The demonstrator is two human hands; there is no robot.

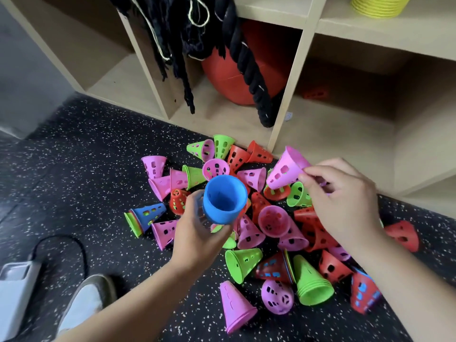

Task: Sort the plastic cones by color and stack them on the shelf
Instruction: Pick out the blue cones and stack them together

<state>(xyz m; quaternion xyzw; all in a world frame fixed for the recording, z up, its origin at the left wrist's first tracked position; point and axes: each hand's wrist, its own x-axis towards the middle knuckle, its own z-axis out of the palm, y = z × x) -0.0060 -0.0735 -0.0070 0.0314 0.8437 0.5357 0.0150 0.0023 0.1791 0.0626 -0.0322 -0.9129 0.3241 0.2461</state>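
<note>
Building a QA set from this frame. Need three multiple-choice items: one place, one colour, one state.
1. Where is the yellow cone stack?
A on the floor
B on an upper shelf
C beside the orange ball

2. What colour is the cone that the right hand pinches?
A pink
B green
C red

3. What is the left hand doing?
A lying flat on the floor
B hanging empty
C gripping a blue cone

1 B: it sits on the board at top right.
2 A: the pinched cone is pink.
3 C: its fingers curl round the blue cone.
</note>
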